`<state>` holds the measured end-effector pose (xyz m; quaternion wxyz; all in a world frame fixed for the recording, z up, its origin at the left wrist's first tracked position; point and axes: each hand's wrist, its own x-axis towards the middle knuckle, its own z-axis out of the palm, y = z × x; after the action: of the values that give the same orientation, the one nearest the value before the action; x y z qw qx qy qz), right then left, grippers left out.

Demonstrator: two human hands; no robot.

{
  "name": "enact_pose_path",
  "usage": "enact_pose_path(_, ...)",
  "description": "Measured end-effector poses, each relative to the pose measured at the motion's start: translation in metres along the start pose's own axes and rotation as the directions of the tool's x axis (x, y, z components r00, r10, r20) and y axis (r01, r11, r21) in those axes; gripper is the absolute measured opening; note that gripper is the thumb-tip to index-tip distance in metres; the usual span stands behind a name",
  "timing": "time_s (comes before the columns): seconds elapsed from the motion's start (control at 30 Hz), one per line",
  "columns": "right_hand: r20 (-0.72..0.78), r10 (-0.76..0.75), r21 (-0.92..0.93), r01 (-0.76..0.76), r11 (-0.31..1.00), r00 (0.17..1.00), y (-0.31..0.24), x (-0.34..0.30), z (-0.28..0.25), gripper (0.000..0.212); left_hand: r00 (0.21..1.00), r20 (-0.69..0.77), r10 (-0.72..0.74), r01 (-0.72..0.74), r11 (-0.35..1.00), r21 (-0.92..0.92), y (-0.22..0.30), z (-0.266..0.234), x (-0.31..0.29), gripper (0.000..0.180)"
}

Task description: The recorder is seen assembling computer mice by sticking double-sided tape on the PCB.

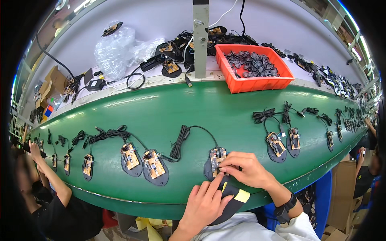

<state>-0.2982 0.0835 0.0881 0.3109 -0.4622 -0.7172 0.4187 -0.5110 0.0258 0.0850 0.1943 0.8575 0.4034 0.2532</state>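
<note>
On the green conveyor belt [185, 106], right in front of me, lies a black computer mouse base [208, 168] with a tan circuit board [214, 156] on it. My right hand [251, 170] reaches over the board from the right. Its thumb and fingers are pinched together at the board; a small dark bit shows there, too small to name. From below, my left hand [203, 205] stretches its index finger to the board's lower end, close to the right fingertips, thumb apart. Beside that thumb is a black item with a yellow patch [241, 195], partly hidden.
More mouse bases with boards and coiled cables lie left [155, 166] and right [276, 146] along the belt. A red bin [257, 85] of small dark round parts stands beyond, next to a metal post [200, 48]. Clear plastic bags [116, 52] sit back left. Another person's arm [50, 174] reaches in at left.
</note>
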Motion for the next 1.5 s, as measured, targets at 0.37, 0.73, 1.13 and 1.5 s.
enact_pose_path(0.37, -0.238, -0.072, -0.375, -0.023, 0.927, 0.969, -0.006, -0.007, 0.011, 0.026, 1.0, 0.016, -0.008, 0.007, 1.0, 0.009, 0.002, 0.007, 0.004, 0.036)
enact_pose_path(0.73, -0.338, 0.287, -0.305, -0.393, 0.867, 0.896, -0.012, 0.001, 0.025, 0.087, 0.997, -0.082, 0.01, -0.018, 0.996, -0.093, -0.001, 0.015, -0.005, 0.036)
enact_pose_path(1.13, -0.297, 0.178, -0.318, -0.273, 0.908, 0.938, -0.006, -0.011, 0.017, 0.081, 0.999, -0.052, -0.016, 0.011, 0.996, -0.084, 0.0, 0.014, -0.002, 0.035)
enact_pose_path(1.5, 0.186, -0.066, -0.694, 0.178, 0.697, 0.98, -0.026, -0.003, -0.017, 0.046, 0.936, -0.259, -0.238, 0.251, 0.968, 0.018, -0.035, -0.05, -0.024, 0.03)
